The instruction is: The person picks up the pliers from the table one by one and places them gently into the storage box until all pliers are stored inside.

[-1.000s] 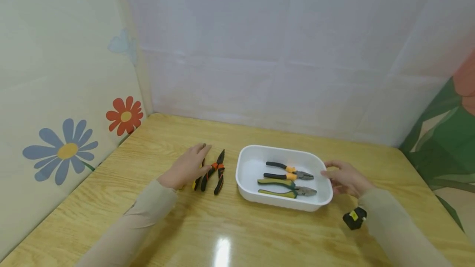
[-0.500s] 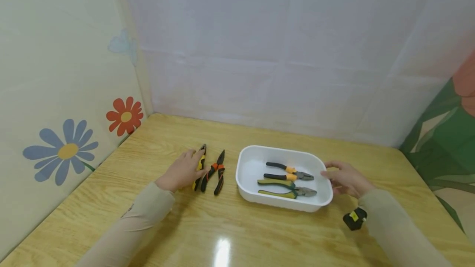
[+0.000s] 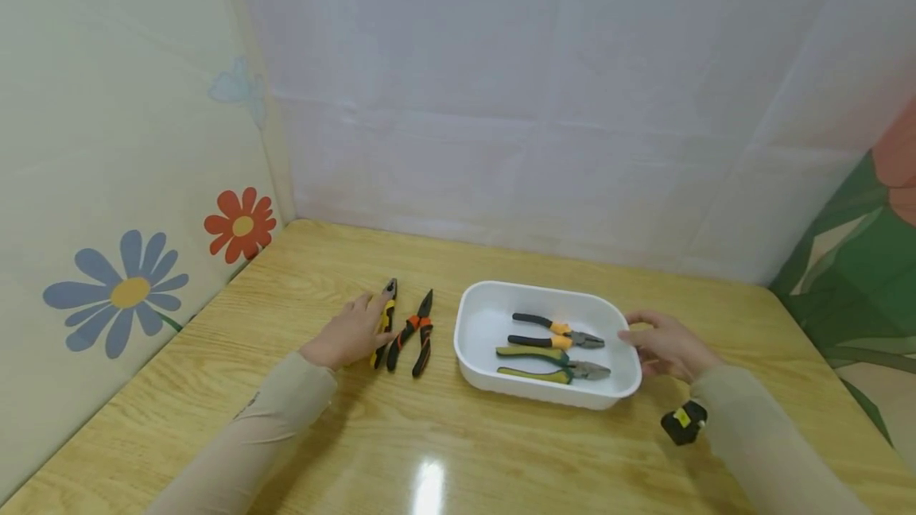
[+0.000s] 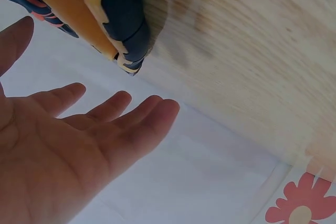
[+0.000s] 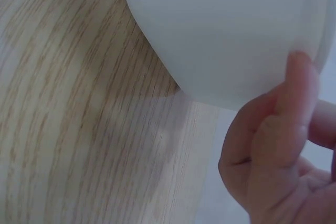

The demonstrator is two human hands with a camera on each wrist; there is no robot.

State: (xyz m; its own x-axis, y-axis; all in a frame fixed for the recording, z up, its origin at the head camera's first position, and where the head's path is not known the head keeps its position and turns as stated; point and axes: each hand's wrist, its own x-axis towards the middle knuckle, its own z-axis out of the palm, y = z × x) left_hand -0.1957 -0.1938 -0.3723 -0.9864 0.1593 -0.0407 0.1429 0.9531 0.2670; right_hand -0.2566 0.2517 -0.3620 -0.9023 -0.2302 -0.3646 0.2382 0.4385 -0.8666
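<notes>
My left hand hovers over black-and-yellow pliers, partly covering them in the head view. In the left wrist view its fingers are spread and apart from the yellow-and-black handles. Just right of them, black-and-orange long-nose pliers lie with parted handles. My right hand grips the right end of a white plastic tray, thumb over the rim and a fingertip against the outer wall. Inside the tray lie pliers with black-and-orange handles and pliers with green handles.
A black-and-yellow tape measure sits on the wooden table by the right sleeve. White cloth hangs behind the table, and flower-printed cloth hangs at the left.
My left hand has drawn slightly back to the left, exposing more of the black-and-yellow pliers. The right hand and the tray stay in place.
</notes>
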